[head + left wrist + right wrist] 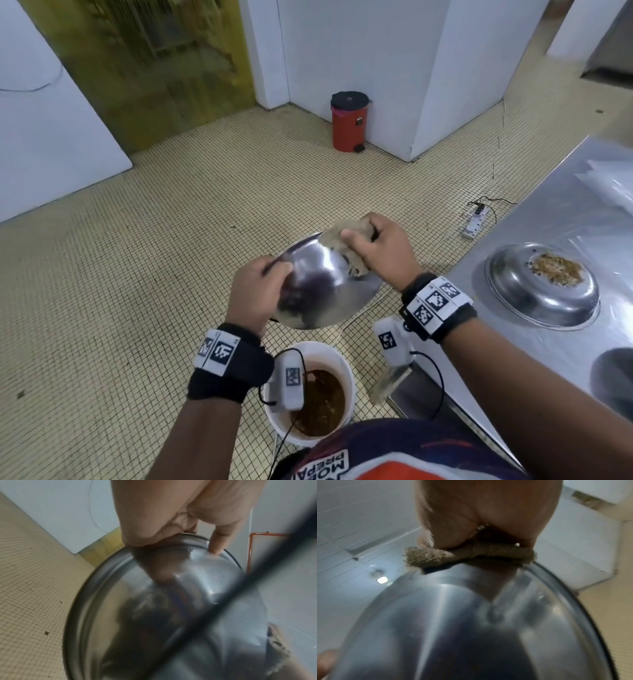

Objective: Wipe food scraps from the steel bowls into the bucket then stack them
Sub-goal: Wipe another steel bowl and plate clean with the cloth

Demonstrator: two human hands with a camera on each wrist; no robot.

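I hold a steel bowl [329, 284] tilted in the air above a white bucket [322, 346] of brown slop on the floor. My left hand [257, 291] grips the bowl's left rim, with the fingers curled over the edge [171, 513]. At the far rim my right hand [380, 250] clutches a beige cloth [337, 236] and presses it against the metal [453, 557]. The bowl [453, 628] fills both wrist views, blurred. A second steel bowl [541, 284] with brown food scraps sits on the steel counter [565, 205] to my right.
A red pedal bin [349, 123] stands against the white wall ahead. A white power strip [474, 222] with a cable lies on the tiled floor beside the counter. Clear plastic sheets [609, 185] lie at the back of the counter.
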